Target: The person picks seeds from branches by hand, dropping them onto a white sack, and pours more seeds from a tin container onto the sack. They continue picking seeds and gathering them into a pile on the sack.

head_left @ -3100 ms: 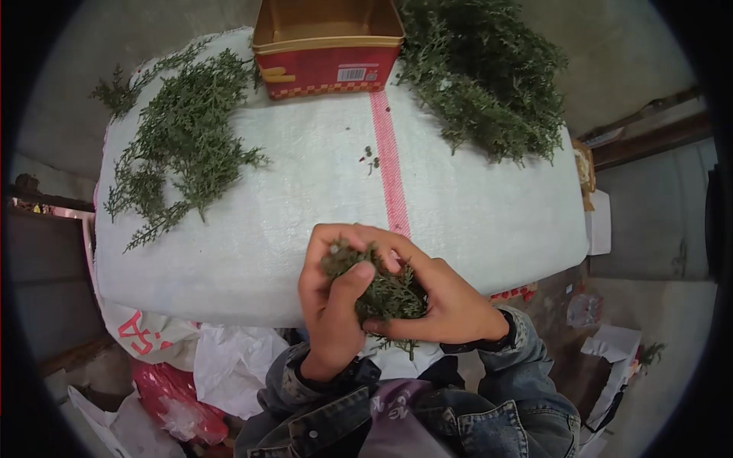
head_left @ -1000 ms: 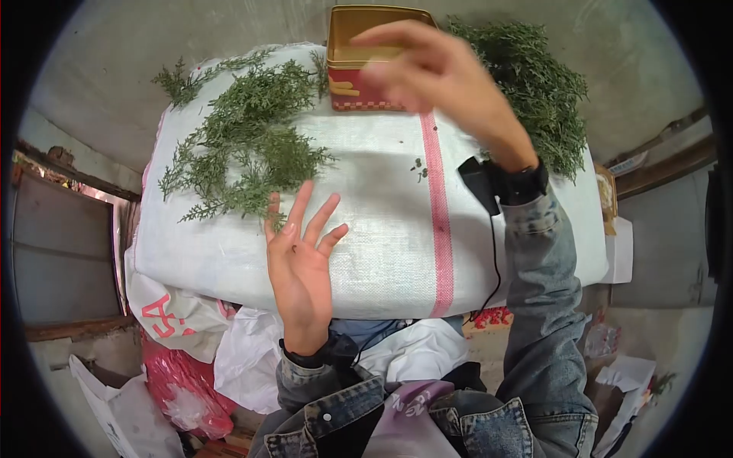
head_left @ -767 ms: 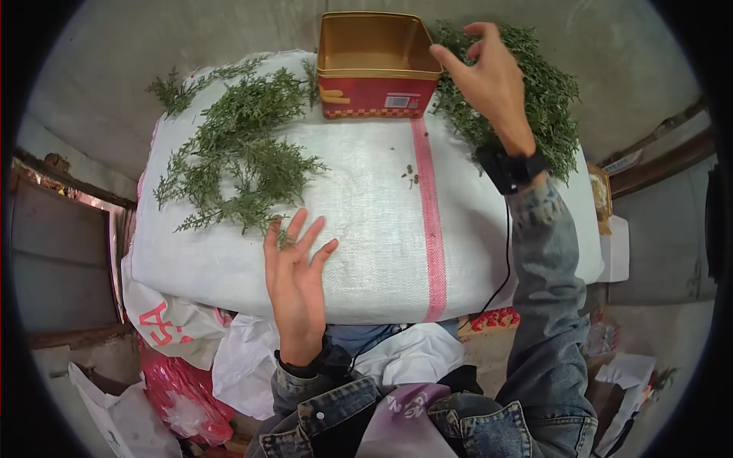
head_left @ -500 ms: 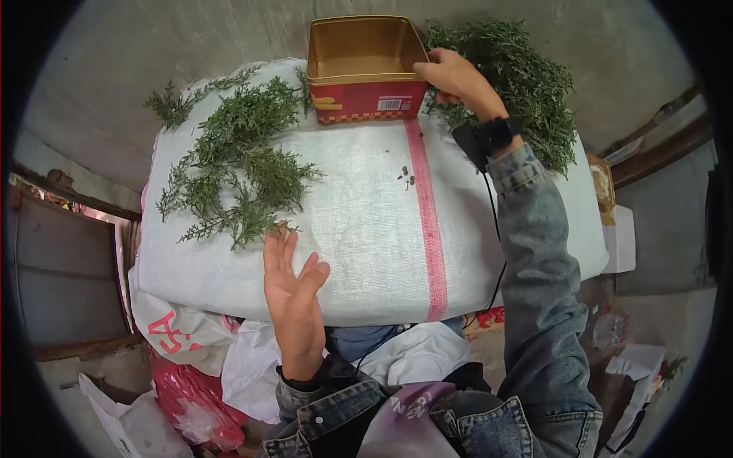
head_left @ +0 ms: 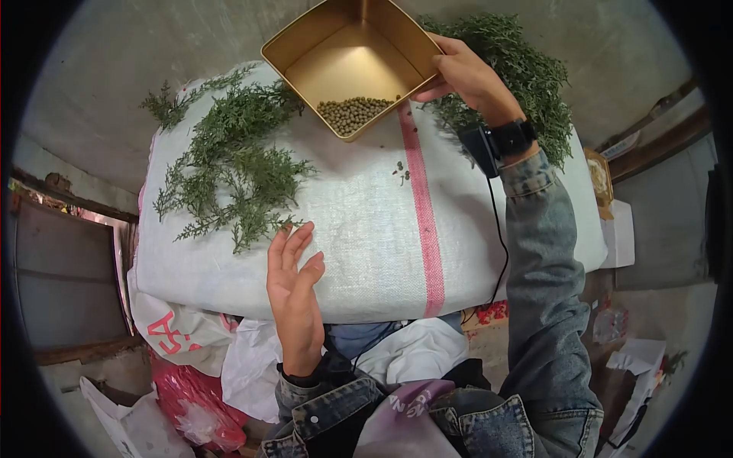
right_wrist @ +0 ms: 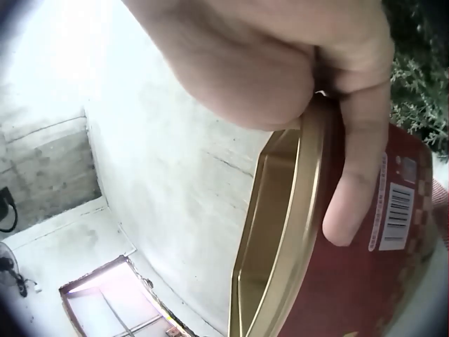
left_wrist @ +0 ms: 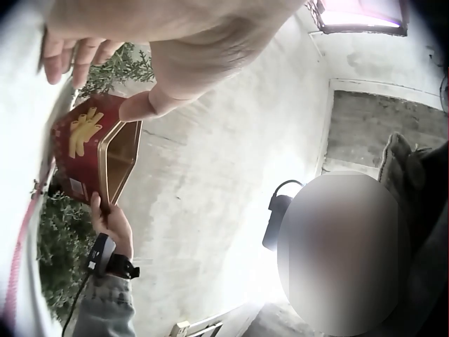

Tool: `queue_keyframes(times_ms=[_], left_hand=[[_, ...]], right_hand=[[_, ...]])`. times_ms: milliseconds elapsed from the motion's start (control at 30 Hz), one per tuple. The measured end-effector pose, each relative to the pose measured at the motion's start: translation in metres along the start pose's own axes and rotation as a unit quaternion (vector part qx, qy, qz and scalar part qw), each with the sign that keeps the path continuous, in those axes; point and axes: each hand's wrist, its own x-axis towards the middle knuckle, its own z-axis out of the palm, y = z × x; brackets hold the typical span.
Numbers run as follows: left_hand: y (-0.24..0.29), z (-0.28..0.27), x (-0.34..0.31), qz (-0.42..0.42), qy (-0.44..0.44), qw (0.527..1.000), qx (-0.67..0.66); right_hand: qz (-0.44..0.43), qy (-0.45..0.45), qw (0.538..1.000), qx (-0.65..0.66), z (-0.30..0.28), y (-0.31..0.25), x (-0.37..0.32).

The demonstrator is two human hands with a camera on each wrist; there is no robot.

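Observation:
My right hand (head_left: 475,80) grips the right rim of a square tin (head_left: 343,57), gold inside and red outside. In the right wrist view a finger lies over the tin's red wall (right_wrist: 330,274) beside a barcode. The tin is tilted towards me, and many small round greenish-brown berries (head_left: 353,114) are heaped in its lower corner. My left hand (head_left: 294,305) is palm up with its fingers loosely extended, holding nothing. Its fingertips are right at the lower tip of a spread of green conifer sprigs (head_left: 248,183) on the left.
A white woven sack (head_left: 351,252) with a pink stripe (head_left: 420,221) forms the work surface. Several loose berries (head_left: 402,172) lie near the stripe. A thick pile of conifer sprigs (head_left: 527,84) sits at the back right. A cable (head_left: 496,244) hangs from the right wrist.
Both hands earlier held a clump of sprigs; it is gone from them. My right hand has reached to the tin, gripped its rim and tilted it, bringing the berries into view. The left stays low.

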Motion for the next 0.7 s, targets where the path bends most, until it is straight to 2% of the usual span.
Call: queue_keyframes(times_ms=[100, 200, 233, 333, 500, 600, 700], left_hand=[[-0.001, 0.001, 0.001, 0.0, -0.007, 1.0, 0.0], [0.001, 0.005, 0.001, 0.002, 0.004, 1.0, 0.01], [0.001, 0.004, 0.001, 0.003, 0.005, 1.0, 0.01], [0.0, 0.002, 0.001, -0.001, -0.003, 1.0, -0.002], [0.001, 0.003, 0.001, 0.005, 0.0, 1.0, -0.01], [0.002, 0.003, 0.001, 0.009, -0.002, 1.0, -0.014], [-0.001, 0.001, 0.0, 0.013, 0.004, 1.0, -0.018]], right_hand=[[-0.038, 0.02, 0.999, -0.024, -0.001, -0.002, -0.009], [-0.155, 0.077, 0.984, -0.028, -0.003, 0.007, -0.015], [-0.155, 0.077, 0.984, -0.028, -0.003, 0.008, -0.016], [-0.198, 0.152, 0.966, -0.067, -0.004, 0.013, -0.025], [-0.192, 0.137, 0.966, -0.104, 0.001, -0.001, -0.048], [-0.29, 0.203, 0.894, -0.276, 0.003, -0.004, -0.053], [-0.324, 0.218, 0.878, -0.279, 0.002, 0.001, -0.054]])
